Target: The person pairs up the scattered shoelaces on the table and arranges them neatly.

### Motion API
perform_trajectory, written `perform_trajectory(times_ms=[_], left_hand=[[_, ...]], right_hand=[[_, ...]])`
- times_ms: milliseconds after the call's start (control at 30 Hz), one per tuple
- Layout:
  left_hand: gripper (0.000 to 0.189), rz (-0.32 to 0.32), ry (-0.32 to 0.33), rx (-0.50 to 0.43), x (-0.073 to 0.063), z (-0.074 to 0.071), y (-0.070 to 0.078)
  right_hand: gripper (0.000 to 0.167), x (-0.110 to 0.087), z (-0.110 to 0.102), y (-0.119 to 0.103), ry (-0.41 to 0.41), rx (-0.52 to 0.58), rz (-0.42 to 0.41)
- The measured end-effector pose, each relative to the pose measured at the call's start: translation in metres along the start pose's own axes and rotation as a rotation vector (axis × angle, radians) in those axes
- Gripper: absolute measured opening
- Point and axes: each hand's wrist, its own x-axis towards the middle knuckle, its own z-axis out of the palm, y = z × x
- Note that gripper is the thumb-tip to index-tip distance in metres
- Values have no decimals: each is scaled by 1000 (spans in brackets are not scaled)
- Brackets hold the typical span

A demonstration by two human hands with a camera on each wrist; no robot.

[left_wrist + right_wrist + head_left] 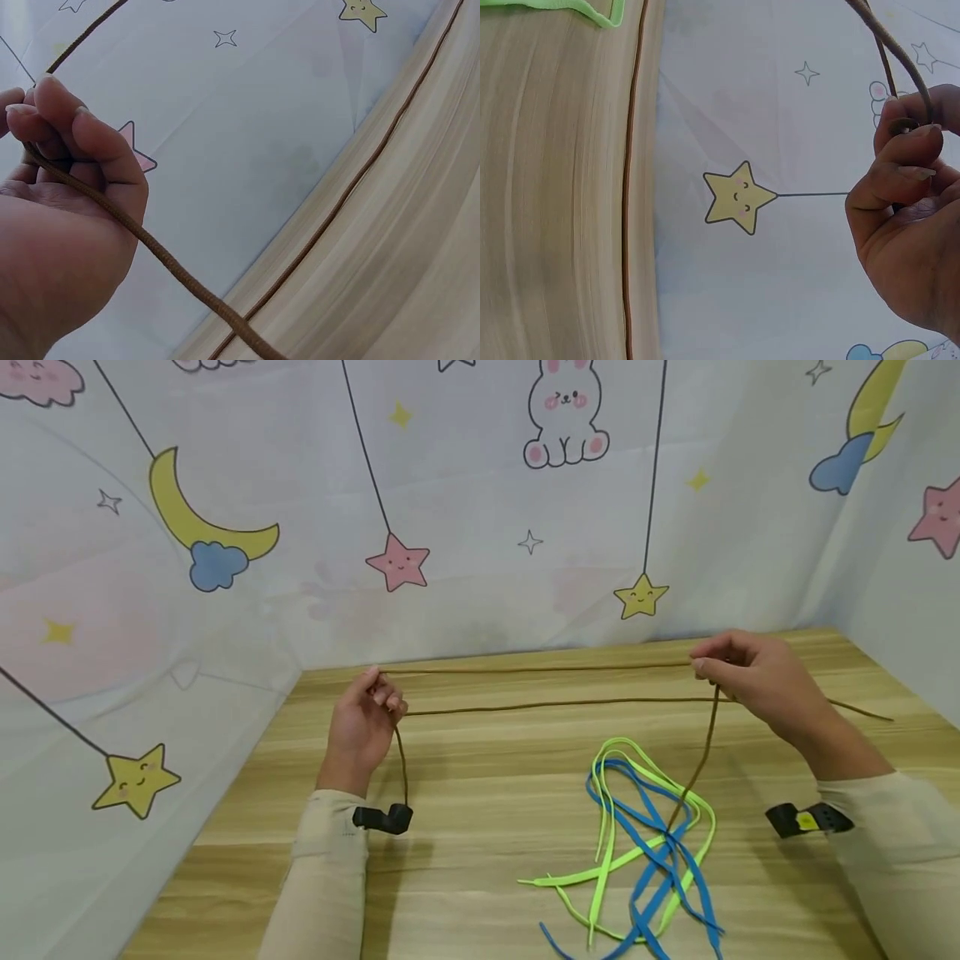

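A thin round brown shoelace (pixel 540 669) is stretched nearly level above the back of the table, between both hands. My left hand (pixel 360 727) pinches it near one end, and a short tail hangs past the wrist. In the left wrist view the lace (pixel 172 262) runs across the palm. My right hand (pixel 772 693) pinches the other side between thumb and fingers, with a longer tail dropping over the pile of laces. The lace (pixel 900 49) loops at those fingertips in the right wrist view. Another brown length (pixel 540 704) lies along the table behind.
Flat neon-green laces (pixel 611 864) and blue laces (pixel 648 843) lie loosely tangled on the wood-grain table (pixel 465 827), right of the middle. A patterned cloth (pixel 465 485) with stars, moons and a rabbit stands behind and at both sides.
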Motion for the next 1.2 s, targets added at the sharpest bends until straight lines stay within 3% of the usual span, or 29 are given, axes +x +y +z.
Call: perform_trajectory(times_ms=[433,700,1000,1200], left_hand=[[35,13,82,-50,-1,-8,4],[35,11,116,-39,-1,-11,4],[31,-29,123,13,1,-18,6],[33,-25,126,113,3,-23,8]], right_hand=[[17,1,-4,6,-2,99,-24],[18,2,-5,10,10,99,-6],[27,2,-13,17,31,111,36],[27,4,-18,25,73,114,75]])
